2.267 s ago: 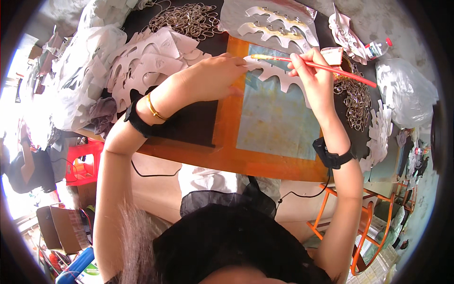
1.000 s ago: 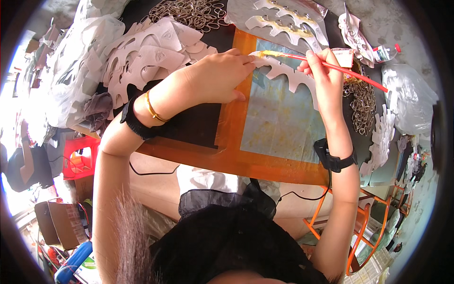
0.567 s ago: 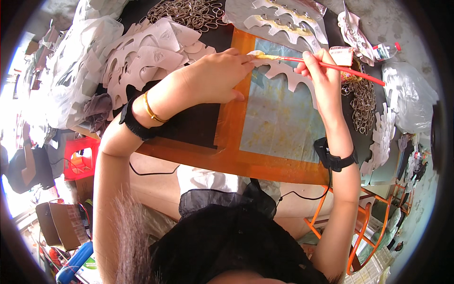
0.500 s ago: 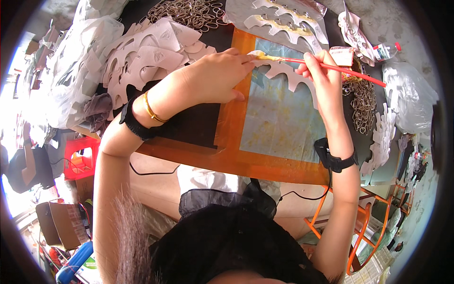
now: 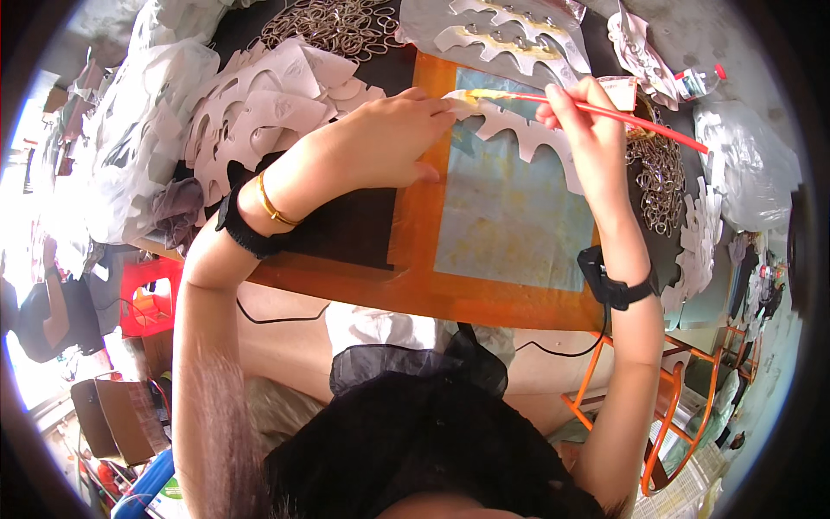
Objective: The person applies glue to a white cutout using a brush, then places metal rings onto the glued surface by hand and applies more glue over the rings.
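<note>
My right hand [image 5: 588, 117] is closed around the thin red handle of a brush [image 5: 644, 125]. The brush lies nearly level, and its tip, coated in yellowish paste, touches the left end of a white scalloped cutout [image 5: 523, 134]. That cutout lies on a pale blue sheet [image 5: 510, 221] framed by orange tape [image 5: 415, 203]. My left hand [image 5: 389, 138] reaches in with fingers stretched, their tips at the cutout's left end beside the brush tip. Its thumb stands apart, over the orange tape. Part of the cutout is hidden behind my right hand.
Stacked scalloped cutouts [image 5: 259, 108] lie at left, below a heap of metal rings [image 5: 333, 26]. Pasted cutouts with small metal fittings [image 5: 506, 52] rest at the back on clear plastic. At right are metal chains [image 5: 661, 190], a bottle [image 5: 700, 82] and a plastic bag [image 5: 748, 164].
The brush tip has moved slightly left along the cutout's end. My right hand has shifted a little up with it. My left hand keeps nearly the same place.
</note>
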Demonstrator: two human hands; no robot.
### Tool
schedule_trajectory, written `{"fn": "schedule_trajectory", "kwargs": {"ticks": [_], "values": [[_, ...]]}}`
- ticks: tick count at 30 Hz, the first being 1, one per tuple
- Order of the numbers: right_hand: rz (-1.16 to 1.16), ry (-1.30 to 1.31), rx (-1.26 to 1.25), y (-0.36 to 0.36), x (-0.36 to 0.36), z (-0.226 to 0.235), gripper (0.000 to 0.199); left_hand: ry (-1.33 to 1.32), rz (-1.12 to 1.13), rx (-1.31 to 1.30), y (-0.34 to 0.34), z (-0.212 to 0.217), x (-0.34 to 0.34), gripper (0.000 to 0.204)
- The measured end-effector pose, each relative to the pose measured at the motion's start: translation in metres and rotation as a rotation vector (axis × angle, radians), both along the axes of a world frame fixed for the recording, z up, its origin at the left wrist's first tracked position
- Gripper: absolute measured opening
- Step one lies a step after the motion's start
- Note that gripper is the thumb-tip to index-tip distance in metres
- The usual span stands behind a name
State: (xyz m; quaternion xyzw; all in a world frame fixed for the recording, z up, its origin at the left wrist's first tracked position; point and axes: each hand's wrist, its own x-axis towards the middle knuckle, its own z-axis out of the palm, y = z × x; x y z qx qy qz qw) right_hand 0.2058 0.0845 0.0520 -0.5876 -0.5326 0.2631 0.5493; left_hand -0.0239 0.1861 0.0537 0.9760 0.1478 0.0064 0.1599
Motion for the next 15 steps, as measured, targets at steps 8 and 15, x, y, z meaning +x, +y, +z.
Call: {"fn": "schedule_trajectory", "kwargs": {"ticks": [8,15], "values": [[-0.022,0.056,-0.065,-0.005,0.016,0.001,0.018,-0.016,-0.004,0.021,0.002,-0.005,-0.002,0.064],[-0.023,-0.048,-0.02,-0.004,0.005,-0.005,0.019,0.001,-0.01,0.031,0.003,-0.005,-0.001,0.065]]}}
